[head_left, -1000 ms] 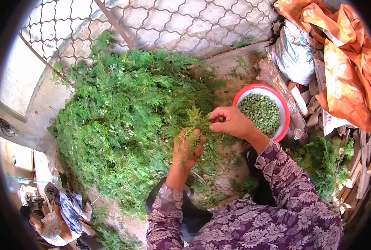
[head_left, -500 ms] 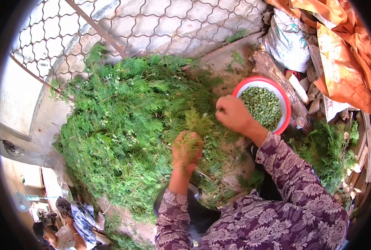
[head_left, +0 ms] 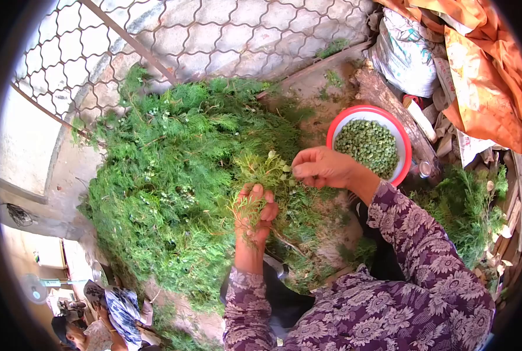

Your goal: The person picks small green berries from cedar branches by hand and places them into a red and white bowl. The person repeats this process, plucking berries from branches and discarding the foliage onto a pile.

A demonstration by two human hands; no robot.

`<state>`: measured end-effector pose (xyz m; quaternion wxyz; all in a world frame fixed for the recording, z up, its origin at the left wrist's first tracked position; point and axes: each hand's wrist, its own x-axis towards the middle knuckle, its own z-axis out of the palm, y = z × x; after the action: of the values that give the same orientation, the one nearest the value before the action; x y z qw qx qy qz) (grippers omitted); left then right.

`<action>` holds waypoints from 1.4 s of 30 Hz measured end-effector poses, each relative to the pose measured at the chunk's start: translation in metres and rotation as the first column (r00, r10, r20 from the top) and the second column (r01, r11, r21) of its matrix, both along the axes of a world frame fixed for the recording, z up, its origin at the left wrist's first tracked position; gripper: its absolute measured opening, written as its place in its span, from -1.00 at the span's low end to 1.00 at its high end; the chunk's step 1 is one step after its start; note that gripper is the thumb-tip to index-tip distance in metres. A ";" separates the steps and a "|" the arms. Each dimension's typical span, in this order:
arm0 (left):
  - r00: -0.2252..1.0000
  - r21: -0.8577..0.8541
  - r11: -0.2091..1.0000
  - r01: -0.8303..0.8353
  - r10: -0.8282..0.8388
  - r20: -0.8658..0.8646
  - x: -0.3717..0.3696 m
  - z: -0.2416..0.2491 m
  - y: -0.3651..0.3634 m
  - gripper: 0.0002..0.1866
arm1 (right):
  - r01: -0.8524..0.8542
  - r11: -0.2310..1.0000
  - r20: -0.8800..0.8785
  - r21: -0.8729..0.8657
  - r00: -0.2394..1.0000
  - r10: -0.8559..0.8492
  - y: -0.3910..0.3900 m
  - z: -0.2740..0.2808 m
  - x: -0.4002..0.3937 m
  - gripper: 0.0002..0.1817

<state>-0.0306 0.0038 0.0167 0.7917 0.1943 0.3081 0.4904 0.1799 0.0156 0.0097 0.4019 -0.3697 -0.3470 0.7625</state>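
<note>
My left hand is closed around a green sprig, whose feathery leaves and small pale pods spread above and over the fingers. Just right of the sprig's tip, my right hand has its thumb and fingertips pinched together at a small green pod. A big heap of leafy green branches lies on the ground under and left of my hands. Behind my right hand stands a red-rimmed white basin holding many small green pods.
A wire mesh fence runs along the back. At the right are a log, a white sack, an orange tarp and more cut greenery. Another person is at the lower left.
My right hand has moved left and down from beside the basin to the sprig's tip. My left hand has tilted and shifted slightly left, still holding the sprig.
</note>
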 end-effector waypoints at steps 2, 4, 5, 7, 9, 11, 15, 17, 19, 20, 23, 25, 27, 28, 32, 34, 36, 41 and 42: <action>0.999 0.007 1.000 0.007 -0.007 -0.033 0.003 0.002 0.000 -0.95 | -0.090 0.996 0.072 -0.002 0.993 0.090 -0.001 -0.002 -0.008 -0.75; 0.999 0.014 1.000 0.023 -0.022 -0.048 0.004 0.003 -0.002 -0.94 | -0.101 0.995 0.064 0.004 0.993 0.101 -0.003 0.001 -0.012 -0.76; 0.998 0.014 1.000 0.024 -0.023 -0.050 0.005 0.004 -0.003 -0.94 | -0.116 0.993 0.059 0.011 0.992 0.115 -0.003 0.002 -0.014 -0.76; 0.995 -0.011 1.000 -0.005 0.003 -0.097 0.007 0.006 -0.003 -0.93 | -0.090 0.995 0.082 0.034 0.993 0.087 -0.003 0.001 -0.017 -0.77; 0.992 -0.007 1.000 0.004 -0.004 -0.122 0.007 0.005 -0.003 -0.93 | -0.062 0.996 0.105 0.059 0.993 0.055 -0.003 0.001 -0.019 -0.78; 0.989 -0.003 1.000 0.011 -0.011 -0.145 0.007 0.005 -0.003 -0.93 | -0.031 0.998 0.093 0.063 0.995 0.025 -0.003 0.000 -0.019 -0.81; 0.988 -0.042 0.999 -0.020 0.013 -0.153 0.009 0.006 -0.007 -0.93 | 0.002 1.000 0.058 0.029 0.998 -0.004 0.002 -0.007 -0.013 -0.87; 0.993 -0.057 0.998 -0.037 0.030 -0.115 0.004 0.006 -0.007 -0.93 | 0.175 0.978 -0.129 -0.118 0.973 -0.190 0.010 -0.011 0.002 -0.90; 0.999 0.073 0.997 0.040 -0.038 -0.018 -0.005 0.005 -0.004 -0.93 | 0.185 0.977 -0.215 -0.110 0.955 -0.205 0.010 -0.009 0.014 -0.93; 1.000 0.059 0.998 0.012 -0.012 0.001 -0.005 0.003 -0.003 -0.94 | 0.181 0.977 -0.195 -0.115 0.960 -0.201 0.008 -0.004 0.015 -0.93; 0.999 0.026 1.000 -0.004 0.005 -0.033 -0.004 0.002 -0.003 -0.93 | 0.115 0.985 -0.216 -0.130 0.966 -0.141 0.004 -0.002 0.013 -0.86; 0.999 0.036 0.999 -0.005 0.006 -0.032 -0.002 0.003 -0.003 -0.93 | 0.029 0.995 -0.190 -0.097 0.981 -0.047 0.003 0.002 0.010 -0.88; 0.999 0.047 0.999 -0.004 0.005 -0.033 -0.001 0.004 -0.003 -0.93 | 0.012 0.996 -0.141 -0.093 0.990 -0.025 0.002 0.002 0.005 -0.86; 0.999 0.041 0.999 -0.016 0.018 -0.047 0.000 0.003 -0.003 -0.93 | -0.004 0.996 -0.089 -0.090 0.996 -0.004 0.002 0.002 0.003 -0.83; 0.989 -0.014 1.000 -0.012 0.010 -0.145 0.007 0.006 -0.006 -0.94 | -0.031 0.999 0.014 -0.030 0.999 0.032 0.000 0.000 -0.005 -0.81; 0.988 -0.018 1.000 -0.011 0.008 -0.151 0.008 0.005 -0.006 -0.94 | 0.056 0.998 0.070 -0.023 0.996 -0.054 -0.001 0.004 -0.007 -0.83; 0.988 -0.019 1.000 -0.012 0.009 -0.155 0.008 0.004 -0.005 -0.93 | 0.074 0.997 0.077 -0.007 0.994 -0.074 -0.001 0.003 -0.008 -0.84; 0.980 -0.063 0.997 0.048 -0.059 -0.192 0.012 0.003 -0.008 -0.94 | 0.115 0.991 -0.061 -0.064 0.991 -0.119 0.003 -0.004 0.000 -0.89; 0.980 -0.063 0.997 0.048 -0.059 -0.192 0.015 0.005 -0.008 -0.94 | 0.125 0.987 -0.107 -0.105 0.985 -0.136 0.002 -0.002 0.000 -0.89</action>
<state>-0.0161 -0.0045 0.0219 0.7761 0.2264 0.3924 0.4387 0.1804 0.0179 0.0073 0.4515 -0.3667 -0.2607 0.7705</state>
